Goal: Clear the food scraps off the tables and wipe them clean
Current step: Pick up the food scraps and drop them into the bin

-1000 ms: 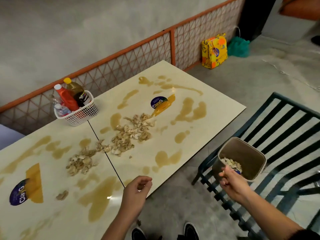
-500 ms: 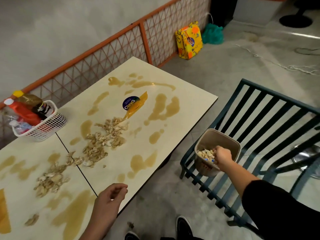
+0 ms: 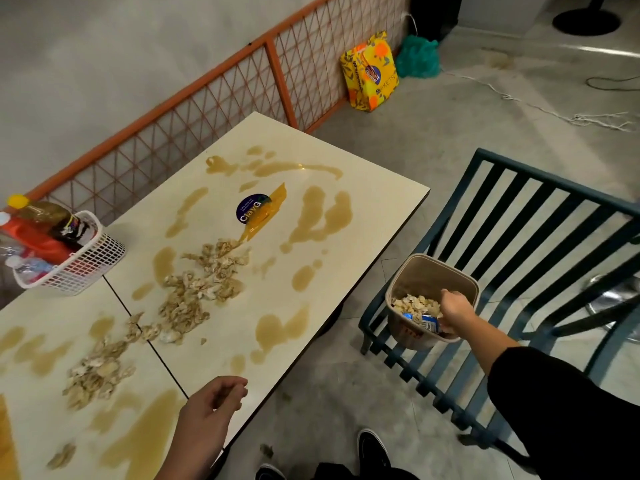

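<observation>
Gripping the near rim of the square beige plastic bin [image 3: 433, 275], the person's right hand [image 3: 453, 310] has its fingers curled over the edge. The bin sits on the dark slatted metal chair [image 3: 540, 237] beside the tables, with pale scraps and a blue wrapper [image 3: 424, 322] inside. The left hand [image 3: 211, 414] hovers loosely curled at the table edge, holding nothing that shows. Heaps of pale flaky food scraps [image 3: 204, 289] lie across the seam between the cream laminate tables [image 3: 363, 209], among brown liquid spills [image 3: 322, 216]. The bin's mouth should probably come just under the table edge, touching it, so the left hand can sweep the heaps straight in. Any gap there would likely let scraps drop to the floor.
</observation>
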`<move>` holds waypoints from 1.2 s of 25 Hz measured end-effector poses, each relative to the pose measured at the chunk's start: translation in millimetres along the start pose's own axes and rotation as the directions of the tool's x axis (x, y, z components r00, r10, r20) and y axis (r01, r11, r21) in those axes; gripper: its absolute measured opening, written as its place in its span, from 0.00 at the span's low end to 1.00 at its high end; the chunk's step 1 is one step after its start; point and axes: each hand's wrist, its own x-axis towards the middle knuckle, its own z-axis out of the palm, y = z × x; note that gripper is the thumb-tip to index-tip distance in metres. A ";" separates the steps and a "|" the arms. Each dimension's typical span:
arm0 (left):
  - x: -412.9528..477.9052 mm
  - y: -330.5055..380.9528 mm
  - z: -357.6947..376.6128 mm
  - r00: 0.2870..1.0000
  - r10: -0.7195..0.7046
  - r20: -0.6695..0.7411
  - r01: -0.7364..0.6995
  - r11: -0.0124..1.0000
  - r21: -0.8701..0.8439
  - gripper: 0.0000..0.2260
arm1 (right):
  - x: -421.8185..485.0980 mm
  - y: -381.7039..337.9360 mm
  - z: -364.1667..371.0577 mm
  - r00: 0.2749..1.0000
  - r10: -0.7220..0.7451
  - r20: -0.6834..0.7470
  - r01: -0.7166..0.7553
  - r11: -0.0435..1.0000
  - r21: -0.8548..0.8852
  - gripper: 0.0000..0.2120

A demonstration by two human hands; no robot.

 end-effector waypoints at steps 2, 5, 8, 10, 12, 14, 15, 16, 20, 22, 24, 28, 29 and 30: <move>3.1 1.6 -0.9 1.000 -0.004 0.011 0.003 1.000 0.004 0.05 | -16.9 -4.4 -1.1 1.000 0.012 0.009 -0.012 0.999 0.034 0.21; 6.6 2.5 -1.9 1.000 -0.007 0.011 0.007 1.000 -0.009 0.05 | -47.2 -10.2 2.1 0.997 0.050 0.063 -0.062 0.974 0.217 0.15; 10.1 1.7 -2.7 1.000 -0.014 0.003 0.015 0.999 -0.035 0.05 | -79.3 -10.6 17.2 0.983 0.067 0.170 -0.117 0.945 0.305 0.12; 11.0 -0.7 -5.7 1.000 -0.020 -0.005 0.020 0.999 -0.047 0.06 | -104.0 -9.8 34.7 0.969 0.018 0.247 -0.086 0.960 0.267 0.11; 9.2 -6.1 -11.5 1.000 -0.028 -0.011 0.027 0.998 -0.053 0.06 | -132.9 -14.0 57.4 0.948 -0.064 0.313 0.008 0.984 0.176 0.09; 8.0 -13.5 -18.5 0.999 -0.043 -0.016 0.042 0.996 -0.073 0.06 | -160.8 -21.0 81.9 0.921 -0.130 0.367 0.090 0.988 0.123 0.08; 7.7 -17.2 -21.2 0.998 -0.053 -0.018 0.051 0.995 -0.087 0.06 | -172.6 -23.6 93.9 0.905 -0.165 0.392 0.138 0.986 0.097 0.08; 6.7 -21.7 -26.9 0.997 -0.067 -0.032 0.063 0.992 -0.110 0.06 | -184.8 -28.6 108.3 0.883 -0.197 0.426 0.187 0.980 0.064 0.08; 1.6 -43.8 -54.8 0.986 -0.115 -0.118 0.088 0.973 -0.212 0.06 | -232.0 -52.1 156.5 0.784 -0.258 0.565 0.327 0.945 -0.023 0.08; -0.7 -56.2 -68.4 0.980 -0.128 -0.150 0.088 0.964 -0.250 0.06 | -252.6 -64.1 173.6 0.744 -0.273 0.610 0.377 0.925 -0.045 0.08; -4.7 -74.8 -84.0 0.974 -0.157 -0.164 0.106 0.954 -0.279 0.06 | -271.0 -74.6 194.0 0.709 -0.292 0.642 0.443 0.893 -0.083 0.07; -9.0 -112.7 -116.6 0.963 -0.215 -0.166 0.162 0.945 -0.283 0.07 | -298.4 -88.7 235.2 0.622 -0.363 0.694 0.646 0.738 -0.193 0.07; -9.1 -123.0 -126.3 0.961 -0.223 -0.165 0.172 0.945 -0.280 0.08 | -304.6 -91.7 249.4 0.592 -0.388 0.706 0.715 0.658 -0.237 0.07; -8.6 -133.3 -135.2 0.958 -0.236 -0.165 0.185 0.943 -0.278 0.08 | -308.6 -93.6 264.6 0.562 -0.404 0.722 0.775 0.563 -0.288 0.08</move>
